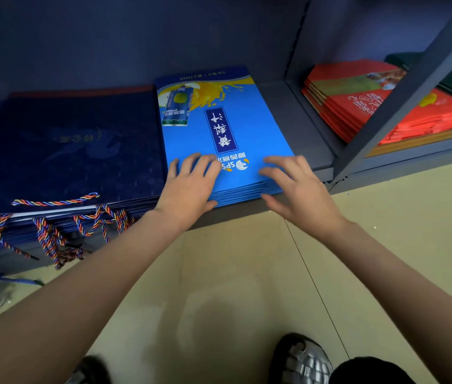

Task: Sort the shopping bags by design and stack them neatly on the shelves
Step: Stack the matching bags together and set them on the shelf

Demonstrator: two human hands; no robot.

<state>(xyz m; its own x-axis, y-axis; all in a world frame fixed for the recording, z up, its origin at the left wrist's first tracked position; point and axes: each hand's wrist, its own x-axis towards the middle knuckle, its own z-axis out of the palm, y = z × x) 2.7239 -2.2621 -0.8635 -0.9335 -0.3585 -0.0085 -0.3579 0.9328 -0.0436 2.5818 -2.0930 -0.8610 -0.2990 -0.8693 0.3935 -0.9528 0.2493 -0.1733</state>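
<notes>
Low shelf (297, 112), grey-blue metal, seen from above by a person crouched over a beige floor (219, 273).

Blue bags (227, 126): flat stack of bright blue bags with a juice print and white characters, lying mid-shelf, near edge at the shelf front.

Left hand (189, 187): palm down on the near left corner of the blue bags, fingers straight and spread on the top bag, thumb along the stack's front edge. Not gripping.

Right hand (297, 187): at the near right corner of the same stack. Fingers loosely extended, tips on the top bag; thumb lies low in front of the stack edge. Whether it pinches the stack I cannot tell for sure; it looks relaxed.

Navy bags (61, 151): thicker dark stack just left of the blue bags, touching or nearly so. Twisted multicolour rope handles (53, 202) hang over the shelf front.

Red bags (371, 106): stack in the next bay to the right, behind a slanted upright (402, 106).

One shoe (299, 358) visible at the bottom of view.
</notes>
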